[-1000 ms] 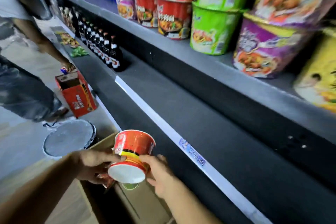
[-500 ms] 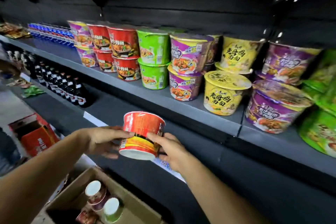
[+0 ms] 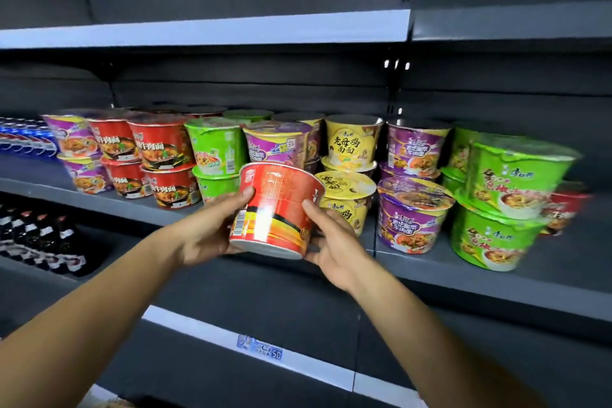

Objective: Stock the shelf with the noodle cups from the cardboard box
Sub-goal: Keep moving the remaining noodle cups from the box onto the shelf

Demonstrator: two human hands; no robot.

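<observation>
Mid-frame, your left hand (image 3: 202, 235) and right hand (image 3: 334, 247) grip a red noodle cup (image 3: 276, 209) between them, tilted, in front of the shelf (image 3: 463, 278). Behind it stand stacked noodle cups (image 3: 347, 146) in purple, red, green and yellow.

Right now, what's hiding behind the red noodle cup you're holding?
Behind the red noodle cup, held by both hands, sit purple cups and a yellow cup on the shelf. Whatever stands directly behind it is covered.

Dim shelving, glare on cup wrap, motion blur at right, wide-angle edge warp
</observation>
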